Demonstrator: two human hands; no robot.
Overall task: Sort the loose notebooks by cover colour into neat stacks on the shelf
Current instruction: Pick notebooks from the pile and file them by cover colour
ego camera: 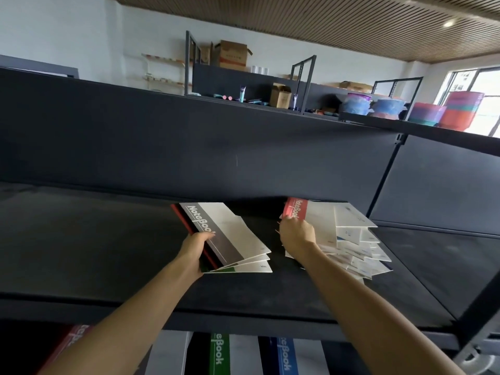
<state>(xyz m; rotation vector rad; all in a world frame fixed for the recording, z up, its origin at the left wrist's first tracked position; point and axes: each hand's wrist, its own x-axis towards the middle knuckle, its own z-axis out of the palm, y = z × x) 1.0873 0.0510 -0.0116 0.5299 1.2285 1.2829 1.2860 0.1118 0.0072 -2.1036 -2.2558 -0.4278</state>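
Note:
My left hand [195, 250] grips the spine edge of a small bundle of notebooks [230, 239] over the dark shelf [94, 253]. Its top cover has a grey band, and red, black and green edges show beneath. To the right, my right hand [296, 234] pinches the lower edge of a red-banded notebook [297, 209]. That notebook lies on top of a messy, fanned pile of loose notebooks [357, 247] with white covers showing.
On the lower shelf stand notebooks with a red band [73, 345], a green band [219, 353] and a blue band [286, 355]. A dark back panel [189, 144] rises behind the shelf and a black upright post [384, 174] stands at right. Cardboard boxes and coloured plastic tubs sit beyond.

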